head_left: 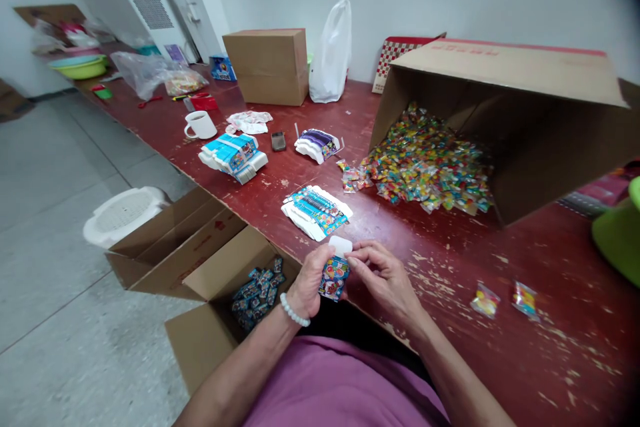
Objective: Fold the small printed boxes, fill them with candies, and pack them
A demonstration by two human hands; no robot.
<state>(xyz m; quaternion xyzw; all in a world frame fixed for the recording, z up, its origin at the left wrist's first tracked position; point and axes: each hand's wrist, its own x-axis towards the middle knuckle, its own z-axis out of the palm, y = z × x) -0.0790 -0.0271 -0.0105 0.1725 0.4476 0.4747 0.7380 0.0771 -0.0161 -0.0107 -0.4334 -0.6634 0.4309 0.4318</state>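
Note:
My left hand [311,280] is closed around a small blue printed candy box [334,277], held upright near the table edge. The box's white end flap [341,245] stands up. With thumb and fingers drawn together, my right hand [380,273] touches the box's upper right edge by the flap; whether it pinches the card is hard to make out. Just beyond lies a stack of flat blue cartons [320,210]. Two clear candy packets, one [485,300] nearer and another [525,300] beside it, rest on the table to the right.
A big cardboard box [505,60] lies on its side, spilling many candy packets [430,167]. Below the table's left edge, an open carton [210,327] holds filled small boxes [257,293]. Bundled blue cartons [233,153], purple cartons [317,145] and a white mug [201,125] stand farther back.

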